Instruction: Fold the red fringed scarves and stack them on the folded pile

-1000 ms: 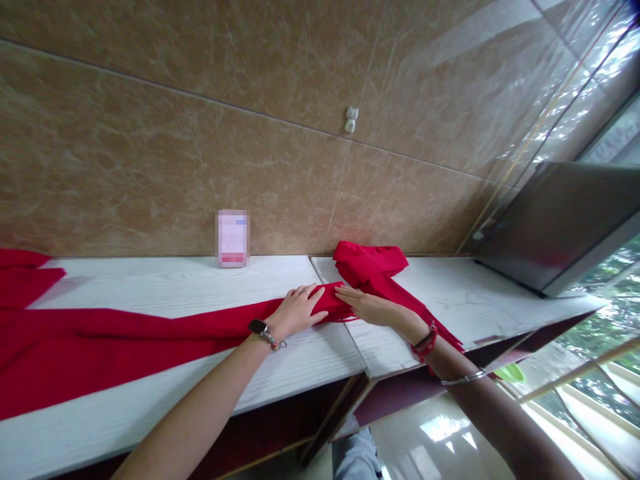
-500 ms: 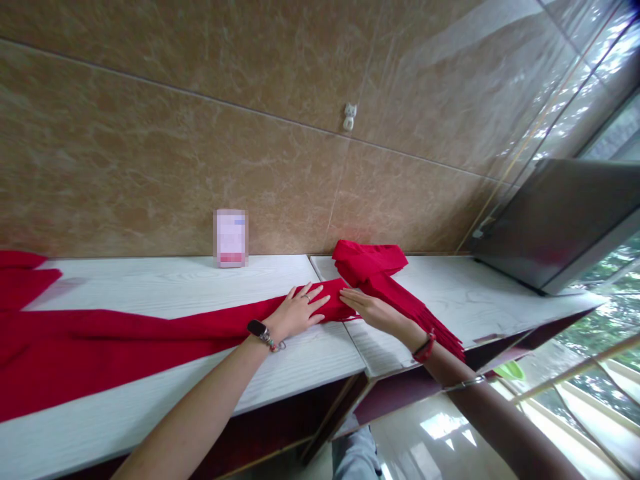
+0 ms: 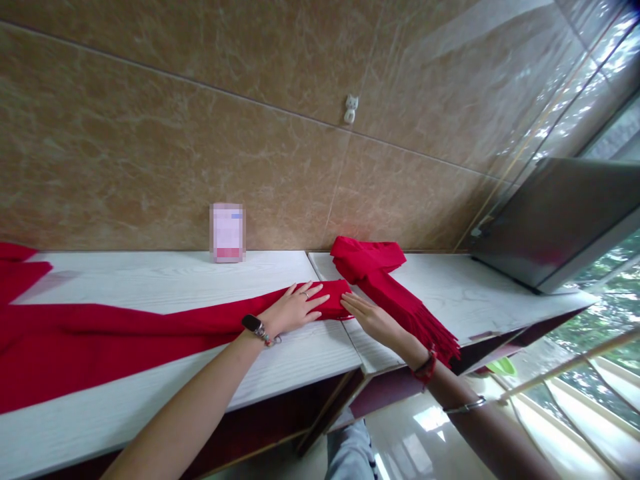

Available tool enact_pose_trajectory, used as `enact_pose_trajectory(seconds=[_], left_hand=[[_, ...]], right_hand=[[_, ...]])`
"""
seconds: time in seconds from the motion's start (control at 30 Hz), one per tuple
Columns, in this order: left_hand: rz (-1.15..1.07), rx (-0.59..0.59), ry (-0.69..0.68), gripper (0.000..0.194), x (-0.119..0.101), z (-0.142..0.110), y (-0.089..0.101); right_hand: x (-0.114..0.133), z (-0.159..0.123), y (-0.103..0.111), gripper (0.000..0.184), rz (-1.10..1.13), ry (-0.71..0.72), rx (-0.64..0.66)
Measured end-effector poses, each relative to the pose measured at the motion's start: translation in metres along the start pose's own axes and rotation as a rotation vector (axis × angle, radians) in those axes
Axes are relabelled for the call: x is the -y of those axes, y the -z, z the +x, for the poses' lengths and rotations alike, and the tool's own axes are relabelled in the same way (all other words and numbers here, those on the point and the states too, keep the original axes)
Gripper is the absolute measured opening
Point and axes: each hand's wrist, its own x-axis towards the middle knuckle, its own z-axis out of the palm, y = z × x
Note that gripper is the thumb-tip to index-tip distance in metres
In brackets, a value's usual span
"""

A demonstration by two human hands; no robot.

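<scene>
The left hand [image 3: 293, 310] lies palm down with its fingers spread across the narrow, layered end of a red scarf [image 3: 135, 337], while the right hand [image 3: 373, 320] holds its fingers straight and pressed together, tips touching the outer edge of that end; its thumb is hidden. The right fingertips have just slid slightly outward and more of the layered end shows between the hands, so it appears to be getting smoothed flat, with the left hand steadying it. The scarf runs leftward along the white surface [image 3: 280, 373], widening towards the left side of the view. Just beyond the right hand, a fringed red scarf [image 3: 383, 277] lies folded across itself, its fringe near the front edge; whether the two are joined, I cannot tell. Farther back, a blurred, phone-like object [image 3: 229, 233] stands upright by the marbled wall [image 3: 150, 167].
</scene>
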Motion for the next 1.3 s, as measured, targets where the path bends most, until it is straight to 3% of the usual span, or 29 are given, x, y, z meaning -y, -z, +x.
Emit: enact_pose_trajectory(seconds=[0.13,0.3,0.43,0.53,0.63,0.8,0.97,1.03,1.13,1.3], left_hand=[[-0.003,0.011,0.016,0.046,0.000,0.000,-0.003],[-0.052,0.031,0.032,0.042,-0.003,0.001,0.000],[-0.077,0.007,0.105,0.046,-0.005,0.001,0.000],[-0.024,-0.029,0.149,0.050,-0.005,0.001,-0.005],[0.000,0.010,0.140,0.052,-0.003,0.000,-0.010],[-0.019,0.068,0.129,0.053,0.000,0.000,-0.012],[-0.033,0.001,0.109,0.056,0.001,0.000,-0.001],[-0.012,-0.058,0.085,0.057,0.000,-0.001,0.007],[0.020,-0.119,0.040,0.046,-0.003,-0.001,0.018],[0.074,-0.131,-0.039,0.032,-0.005,0.001,0.020]], right_hand=[[0.001,0.002,0.003,0.047,0.096,-0.054,0.013],[-0.003,0.037,0.022,0.040,0.168,-0.199,0.005],[-0.001,0.068,0.004,0.042,0.044,-0.340,0.081],[0.002,0.073,-0.016,0.040,-0.055,-0.246,0.185],[0.001,0.065,-0.029,0.037,-0.128,-0.122,0.199],[-0.002,0.056,-0.034,0.039,-0.111,-0.130,0.188],[-0.006,0.060,-0.013,0.047,0.062,-0.210,0.126],[-0.006,0.058,0.003,0.050,0.123,-0.176,0.069],[-0.003,0.050,0.020,0.040,0.117,-0.082,0.071],[0.002,0.038,0.017,0.036,0.008,-0.004,0.137]])
